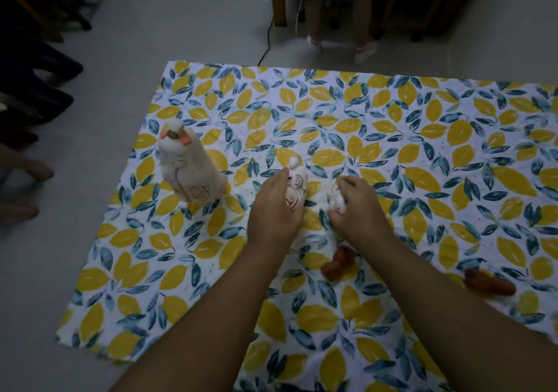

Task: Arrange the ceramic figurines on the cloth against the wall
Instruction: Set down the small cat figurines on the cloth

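A lemon-and-leaf patterned cloth (392,126) covers the floor. A tall cream ceramic figurine (188,165) with orange ears stands upright at the cloth's left. My left hand (276,210) grips a white figurine (297,184) with a painted face near the cloth's middle. Just to its right, my right hand (357,207) grips a smaller white figurine (338,204) whose orange-brown foot (338,263) shows below my wrist. Both held figurines are largely hidden by my fingers.
Another orange-brown ceramic piece (489,284) lies on the cloth at the right. A person's legs in white socks (341,44) stand beyond the cloth's far edge beside wooden furniture and a black cable (265,50). Bare feet (27,186) and dark trouser legs are at the left.
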`<action>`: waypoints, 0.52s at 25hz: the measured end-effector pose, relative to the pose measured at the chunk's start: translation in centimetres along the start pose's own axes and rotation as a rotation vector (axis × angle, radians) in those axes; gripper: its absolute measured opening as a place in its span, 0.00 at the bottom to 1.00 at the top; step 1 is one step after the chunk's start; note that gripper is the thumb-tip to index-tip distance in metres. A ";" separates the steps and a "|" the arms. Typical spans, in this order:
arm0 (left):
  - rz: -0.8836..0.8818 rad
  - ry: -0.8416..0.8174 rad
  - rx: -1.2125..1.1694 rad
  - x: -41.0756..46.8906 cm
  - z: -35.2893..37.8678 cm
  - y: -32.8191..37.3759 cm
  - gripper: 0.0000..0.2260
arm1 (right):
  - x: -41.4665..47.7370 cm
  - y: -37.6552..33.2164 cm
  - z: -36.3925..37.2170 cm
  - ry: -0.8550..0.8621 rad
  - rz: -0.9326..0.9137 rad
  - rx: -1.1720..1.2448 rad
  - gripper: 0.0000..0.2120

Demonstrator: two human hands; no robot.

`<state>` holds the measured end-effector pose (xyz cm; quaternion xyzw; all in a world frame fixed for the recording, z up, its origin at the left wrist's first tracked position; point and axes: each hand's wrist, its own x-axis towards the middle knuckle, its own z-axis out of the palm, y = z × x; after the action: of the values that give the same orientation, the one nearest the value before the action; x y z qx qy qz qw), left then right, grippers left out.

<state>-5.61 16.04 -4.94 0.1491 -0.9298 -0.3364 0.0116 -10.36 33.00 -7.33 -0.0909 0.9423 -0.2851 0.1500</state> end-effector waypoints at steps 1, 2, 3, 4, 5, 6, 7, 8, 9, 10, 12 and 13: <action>0.011 -0.021 0.009 0.0 0.1 -0.2 0.34 | -0.1 -0.3 0.3 0.007 0.003 0.002 0.33; 0.021 -0.042 0.007 0.0 0.3 -0.3 0.34 | -0.2 -0.4 0.5 0.013 -0.001 0.006 0.33; 0.026 -0.057 -0.006 0.0 0.5 -0.3 0.34 | -0.2 -0.5 0.7 0.015 -0.003 0.017 0.33; 0.024 -0.065 -0.020 -0.1 0.7 -0.4 0.33 | -0.2 -0.5 0.8 0.013 0.001 0.025 0.33; 0.021 -0.066 -0.027 -0.1 0.8 -0.5 0.33 | -0.1 -0.6 0.8 0.012 0.009 0.025 0.33; 0.019 -0.061 -0.030 -0.2 0.9 -0.6 0.32 | -0.1 -0.6 0.7 0.008 0.021 0.013 0.32; 0.018 -0.054 -0.033 -0.4 1.1 -0.7 0.32 | -0.1 -0.6 0.7 -0.001 0.032 -0.006 0.32; 0.013 -0.045 -0.037 -0.7 1.2 -0.8 0.31 | -0.3 -0.7 0.7 -0.012 0.043 -0.027 0.32; 0.002 -0.037 -0.038 -1.0 1.3 -0.9 0.31 | -0.6 -0.7 0.7 -0.017 0.050 -0.041 0.31; -0.009 -0.031 -0.031 -1.2 1.4 -0.9 0.31 | -1.0 -0.6 0.7 -0.011 0.057 -0.050 0.31; -0.025 -0.029 -0.010 -1.1 1.6 -0.9 0.31 | -1.4 -0.5 1.0 0.000 0.074 -0.057 0.32; -0.030 -0.032 -0.003 -1.0 1.6 -0.9 0.31 | -1.4 -0.5 1.1 -0.002 0.079 -0.062 0.32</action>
<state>-4.64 16.68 -6.70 0.1576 -0.9270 -0.3403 -0.0082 -8.67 32.37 -7.59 -0.0584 0.9535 -0.2494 0.1591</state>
